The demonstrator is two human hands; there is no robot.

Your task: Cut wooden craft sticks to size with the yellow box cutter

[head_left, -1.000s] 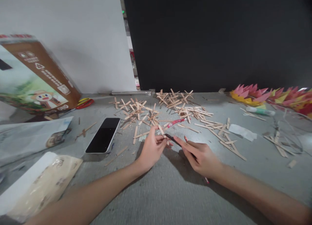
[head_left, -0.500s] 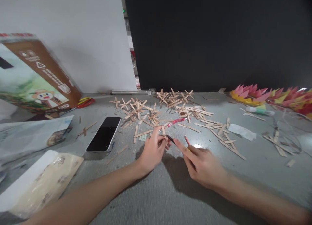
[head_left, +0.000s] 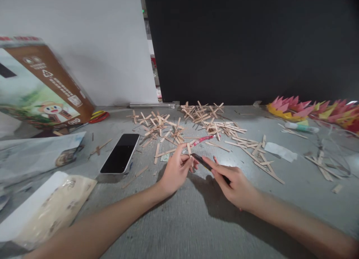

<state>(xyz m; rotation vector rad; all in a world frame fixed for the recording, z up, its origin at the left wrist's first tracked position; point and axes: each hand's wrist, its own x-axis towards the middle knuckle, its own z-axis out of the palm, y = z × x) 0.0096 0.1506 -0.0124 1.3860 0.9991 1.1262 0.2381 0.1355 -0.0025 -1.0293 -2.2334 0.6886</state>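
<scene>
My left hand pinches a short wooden craft stick, which stands up from between thumb and fingers. Closed around a long dark tool is my right hand. The tool's narrow tip meets or nearly meets the stick at my left fingertips. I cannot make out its exact kind. A small reddish tip pokes out by my right index finger; whether it belongs to the tool is unclear. Just beyond my hands lies a red-and-clear strip.
Crossed craft sticks pile up at the back, and loose sticks spread rightward. A phone and plastic packet lie left, near a printed box and red-yellow scissors. Pink-yellow paper petals and a glue stick are right.
My right hand has shifted its grip back along the dark tool, and its index finger has drawn away from the tip. The left hand still pinches the craft stick in nearly the same place.
</scene>
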